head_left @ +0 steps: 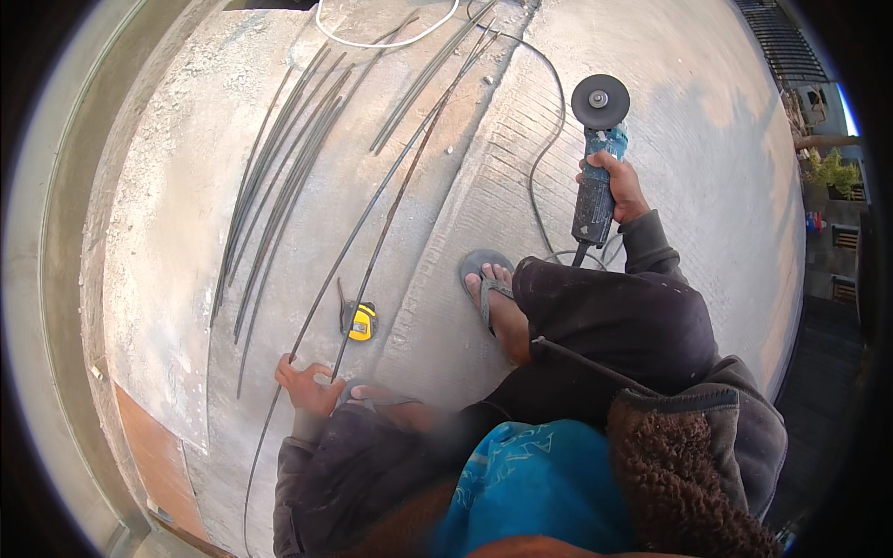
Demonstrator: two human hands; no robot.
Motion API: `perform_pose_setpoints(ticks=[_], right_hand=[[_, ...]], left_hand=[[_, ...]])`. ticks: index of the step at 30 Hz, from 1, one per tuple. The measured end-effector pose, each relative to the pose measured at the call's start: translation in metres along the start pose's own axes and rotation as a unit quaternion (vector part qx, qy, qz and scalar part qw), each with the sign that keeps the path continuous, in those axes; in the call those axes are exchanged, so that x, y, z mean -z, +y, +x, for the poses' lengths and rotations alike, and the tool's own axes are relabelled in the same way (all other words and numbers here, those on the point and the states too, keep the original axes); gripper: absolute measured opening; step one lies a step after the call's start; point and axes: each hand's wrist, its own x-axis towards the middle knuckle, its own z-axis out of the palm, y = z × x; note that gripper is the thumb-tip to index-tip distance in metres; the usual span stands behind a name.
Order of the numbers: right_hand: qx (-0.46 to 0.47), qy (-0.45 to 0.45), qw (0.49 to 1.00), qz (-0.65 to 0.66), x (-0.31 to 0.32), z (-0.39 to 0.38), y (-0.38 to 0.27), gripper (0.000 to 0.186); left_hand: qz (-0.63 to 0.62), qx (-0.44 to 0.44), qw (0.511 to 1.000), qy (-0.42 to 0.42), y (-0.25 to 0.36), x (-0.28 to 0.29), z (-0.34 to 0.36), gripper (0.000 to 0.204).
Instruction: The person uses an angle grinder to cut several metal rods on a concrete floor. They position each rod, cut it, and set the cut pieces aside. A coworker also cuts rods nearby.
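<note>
My right hand (623,186) is wrapped round the body of a blue and black angle grinder (593,212), held out over the concrete to the right. Its dark round disc (590,112) points away from me. Low on the left, my left hand (312,389) is closed at two long thin steel rods. One steel rod (361,279) ends at its thumb and fingers; the other long rod (327,281) runs past the fingertips toward me. Just beyond this hand lies a yellow and black tape measure (361,322).
Several more steel rods (279,200) lie in a loose bundle at the left, with a shorter group (423,88) farther off. The grinder's dark cord (532,177) loops across the grooved concrete. A white hose (386,45) curves at the far edge. My sandalled foot (498,302) stands between my hands.
</note>
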Motion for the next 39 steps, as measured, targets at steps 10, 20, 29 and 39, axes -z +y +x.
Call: perform_pose_setpoints(ticks=[10, 20, 29, 39], right_hand=[[0.015, -0.009, 0.999, 0.031, 0.017, 0.017, 0.000, 0.030], [-0.007, -0.004, 0.999, 0.051, 0.026, 0.033, 0.008, 0.023], [-0.024, -0.017, 0.999, 0.039, 0.019, 0.030, -0.003, 0.028], [-0.033, -0.031, 0.998, 0.049, 0.015, 0.026, -0.003, 0.029]], left_hand=[[0.043, 0.050, 0.987, -0.149, 0.133, 0.003, 0.153, 0.020], [0.082, 0.032, 0.988, -0.125, 0.185, -0.063, 0.258, 0.023], [0.028, -0.011, 0.951, -0.308, 0.256, -0.077, 0.218, 0.026], [0.025, -0.054, 0.977, -0.205, 0.252, -0.085, 0.181, 0.026]])
